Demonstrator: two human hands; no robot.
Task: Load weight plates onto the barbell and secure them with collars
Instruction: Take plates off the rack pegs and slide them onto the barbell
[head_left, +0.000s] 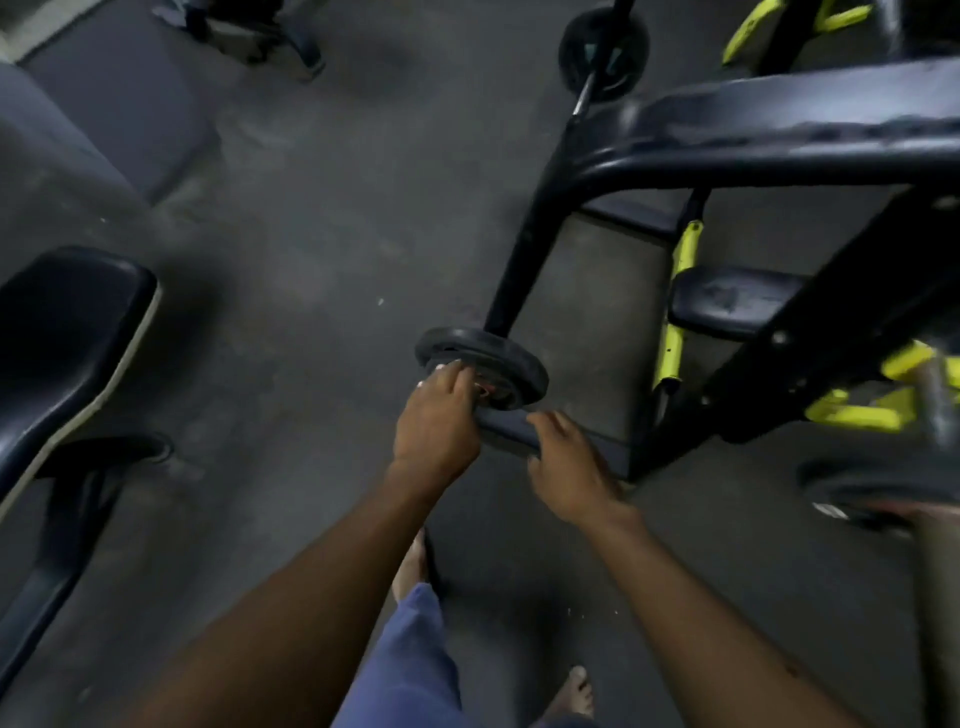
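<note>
A small black weight plate (491, 358) lies flat on the floor against the foot of a black rack leg. My left hand (436, 421) grips the plate's near edge, with its fingers curled over the rim. To its right, my right hand (566, 465) has its fingers hooked over the rack's low black base bar (501, 427). At the right edge, blurred, a grey barbell sleeve (935, 400) carries a dark plate (872, 491). No collar can be made out.
The black rack frame (727, 150) with yellow-green parts (675, 322) fills the right side. A black padded bench (62, 332) stands at the left. Another barbell with a plate (605, 52) lies at the top. My bare feet (410, 566) stand on the grey floor.
</note>
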